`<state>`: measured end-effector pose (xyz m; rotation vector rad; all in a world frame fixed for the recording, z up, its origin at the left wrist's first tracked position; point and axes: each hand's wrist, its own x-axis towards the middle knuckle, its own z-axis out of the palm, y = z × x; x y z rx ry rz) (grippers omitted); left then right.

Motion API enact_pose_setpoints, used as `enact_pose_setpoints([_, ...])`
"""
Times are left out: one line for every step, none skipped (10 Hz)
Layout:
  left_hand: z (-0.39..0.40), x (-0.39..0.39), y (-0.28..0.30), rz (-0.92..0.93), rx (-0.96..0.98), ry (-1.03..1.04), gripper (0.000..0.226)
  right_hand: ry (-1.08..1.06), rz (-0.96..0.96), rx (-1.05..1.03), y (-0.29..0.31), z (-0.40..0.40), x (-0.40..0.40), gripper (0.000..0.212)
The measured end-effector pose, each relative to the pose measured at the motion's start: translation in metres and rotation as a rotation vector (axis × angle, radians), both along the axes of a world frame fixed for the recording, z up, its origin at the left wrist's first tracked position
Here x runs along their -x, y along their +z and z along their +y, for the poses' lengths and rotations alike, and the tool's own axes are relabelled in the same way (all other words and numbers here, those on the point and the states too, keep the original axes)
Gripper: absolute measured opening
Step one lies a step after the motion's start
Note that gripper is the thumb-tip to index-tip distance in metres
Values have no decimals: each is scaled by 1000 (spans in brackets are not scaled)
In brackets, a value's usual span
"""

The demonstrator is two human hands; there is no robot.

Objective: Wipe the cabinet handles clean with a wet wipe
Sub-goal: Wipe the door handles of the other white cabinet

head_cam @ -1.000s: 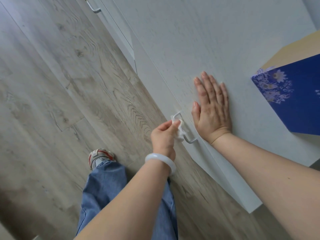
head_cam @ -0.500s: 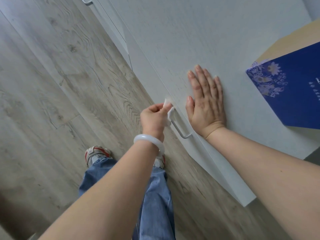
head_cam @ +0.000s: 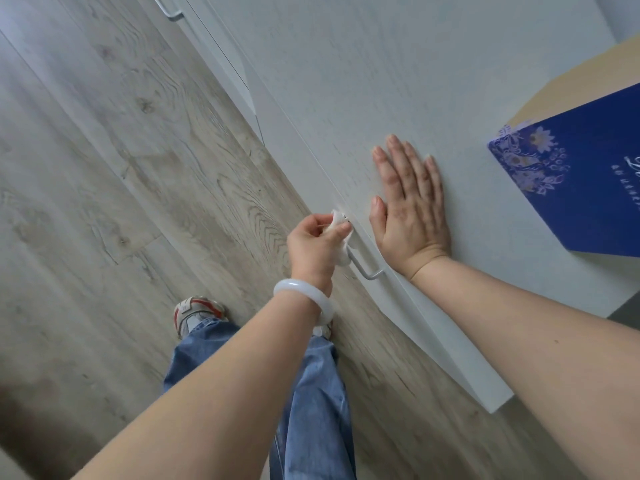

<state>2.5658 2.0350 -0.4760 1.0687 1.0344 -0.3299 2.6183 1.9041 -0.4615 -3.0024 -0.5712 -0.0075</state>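
A slim metal handle (head_cam: 366, 269) sticks out from the front edge of a low white cabinet (head_cam: 408, 81). My left hand (head_cam: 313, 249), with a white bangle on its wrist, pinches a crumpled white wet wipe (head_cam: 338, 226) and holds it against the handle's far end. That end is hidden by the wipe and my fingers. My right hand (head_cam: 407, 209) lies flat, fingers straight, on the cabinet top just beyond the handle. A second metal handle (head_cam: 171, 12) shows on another cabinet front at the top left.
A blue box with a floral print (head_cam: 585, 181) stands on the cabinet top at the right, against a tan cardboard box (head_cam: 581, 74). Grey wood-look floor (head_cam: 104, 168) fills the left. My jeans leg (head_cam: 311, 403) and a sneaker (head_cam: 195, 313) stand close to the cabinet.
My left hand slid the wipe from the middle of the handle to its far end and stays there. My right hand has not left the cabinet top.
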Motion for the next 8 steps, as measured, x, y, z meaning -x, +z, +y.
enact_pose_setpoints([-11, 7, 4, 20, 94, 155, 16, -2, -4, 11, 0, 0, 0, 63])
enact_pose_setpoints([-27, 12, 6, 87, 284, 476, 20, -1, -5, 5, 1, 1, 0, 63])
enact_pose_setpoints([-33, 14, 7, 113, 332, 561, 22, -1, -9, 3, 1, 1, -1, 63])
enact_pose_setpoints([-19, 11, 2, 104, 299, 397, 17, -4, -10, -2, 0, 0, -1, 63])
enact_pose_setpoints([1, 0, -8, 58, 189, 145, 18, -1, -2, -1, 1, 1, -1, 63])
enact_pose_setpoints([1, 2, -8, 51, 186, 127, 19, -1, 5, -1, 0, 0, -1, 63])
enact_pose_setpoints([-19, 18, 3, 110, 332, 392, 19, -2, -1, 1, 1, 0, -1, 63])
enact_pose_setpoints([-42, 41, 6, 229, 357, 537, 20, 0, -8, -2, 1, 1, 0, 62])
